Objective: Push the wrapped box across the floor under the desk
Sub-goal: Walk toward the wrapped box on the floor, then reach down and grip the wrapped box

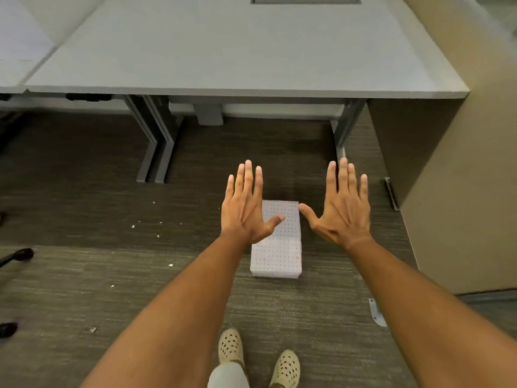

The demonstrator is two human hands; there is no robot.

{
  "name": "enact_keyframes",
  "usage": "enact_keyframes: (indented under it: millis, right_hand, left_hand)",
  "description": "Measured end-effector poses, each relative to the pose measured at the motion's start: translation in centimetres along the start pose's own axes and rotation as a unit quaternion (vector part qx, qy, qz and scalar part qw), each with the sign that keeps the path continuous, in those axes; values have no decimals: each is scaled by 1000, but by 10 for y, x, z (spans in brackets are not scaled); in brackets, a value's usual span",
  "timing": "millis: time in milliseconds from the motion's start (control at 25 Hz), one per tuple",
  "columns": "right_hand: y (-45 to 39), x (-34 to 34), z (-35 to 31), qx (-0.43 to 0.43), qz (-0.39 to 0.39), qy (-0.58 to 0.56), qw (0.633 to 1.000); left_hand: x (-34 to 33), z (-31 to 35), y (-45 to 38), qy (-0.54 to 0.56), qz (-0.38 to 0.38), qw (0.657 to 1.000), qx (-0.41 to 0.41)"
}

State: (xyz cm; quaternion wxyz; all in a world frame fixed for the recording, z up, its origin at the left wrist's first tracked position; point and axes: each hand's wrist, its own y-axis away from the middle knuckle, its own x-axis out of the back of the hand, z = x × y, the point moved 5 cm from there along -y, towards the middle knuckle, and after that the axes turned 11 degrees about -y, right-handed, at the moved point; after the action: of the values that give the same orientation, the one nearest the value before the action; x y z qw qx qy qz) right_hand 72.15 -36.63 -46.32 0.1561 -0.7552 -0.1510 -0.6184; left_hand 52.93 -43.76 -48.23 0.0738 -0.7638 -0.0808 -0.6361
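I'm looking down at a dark, ribbed carpet floor in an office, flecked with small white scraps to my left. Nearest to me are two cream perforated shoes, toes pointing forward. Both bare forearms stretch out ahead of them. My left hand and right hand are spread flat, palms down, fingers straight and apart, gripping nothing. Between and below them lies the wrapped box, a rectangular parcel in pale dotted paper, flat on the carpet with its long side running away from me. The left thumb overlaps the box's far left corner in my view; I cannot tell whether it touches. Beyond the box the grey desk spans the frame, its metal legs planted on the carpet and shadowed floor beneath. A tan partition stands at the right.
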Motion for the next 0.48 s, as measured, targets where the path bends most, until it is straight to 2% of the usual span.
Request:
enact_keyframes:
  millis: [480]
  right_hand:
    - [-45,-194,48,-43,-146,4,988]
  left_hand:
    - [-194,35,-58,18,-136,990,-26]
